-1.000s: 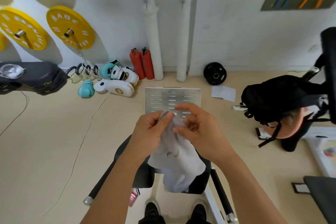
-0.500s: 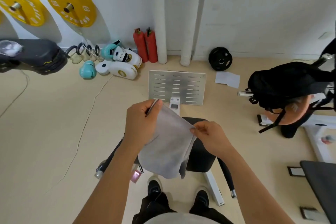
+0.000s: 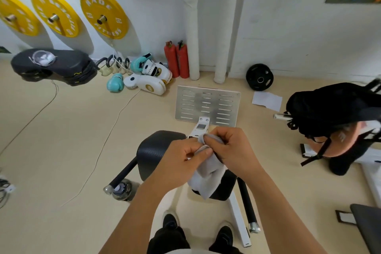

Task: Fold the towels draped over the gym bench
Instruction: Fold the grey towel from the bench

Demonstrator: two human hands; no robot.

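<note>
Mid-fold above the near bench point(image 3: 158, 150): left hand point(image 3: 181, 161) and right hand point(image 3: 233, 150) pinching the towel point(image 3: 206, 179) top corners together, lower half hanging doubled, apparently one fold made, further folds and setting down left.

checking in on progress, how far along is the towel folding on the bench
Done: no folded towel is in view. In hand: the left hand and right hand pinch the top of one grey towel together, its lower part hanging above the bench seat. Left: finishing this fold and setting it down. No other towels are visible.
</note>
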